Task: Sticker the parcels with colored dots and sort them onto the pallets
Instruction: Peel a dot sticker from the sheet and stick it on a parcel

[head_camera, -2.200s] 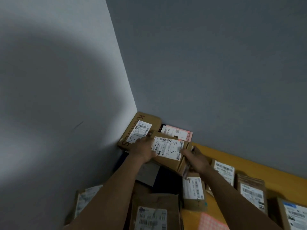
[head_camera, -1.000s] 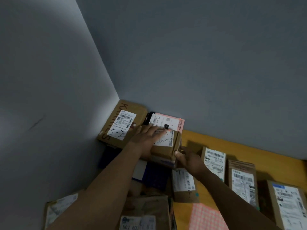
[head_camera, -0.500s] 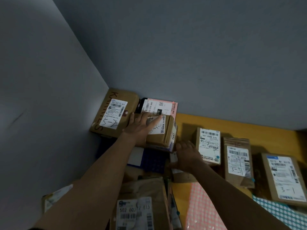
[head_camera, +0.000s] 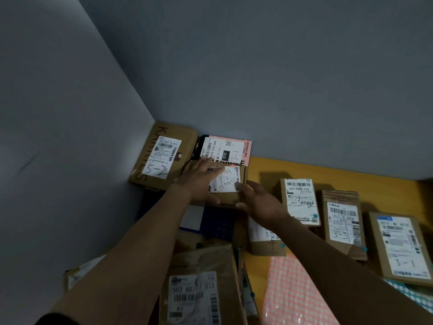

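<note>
Left hand point(head_camera: 201, 184) pressed straight fingers atop the placed 3-3 parcel point(head_camera: 228, 186), right hand point(head_camera: 260, 204) touching its corner with relaxed fingers; releasing seemed next.

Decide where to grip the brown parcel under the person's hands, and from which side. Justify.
Probably its left and right side faces, coming from above on the near side. The brown parcel is a flat box lying label-up; the pink-labelled parcel crowds its far edge, while its near face and right side, where the right hand touches, show free.
</note>
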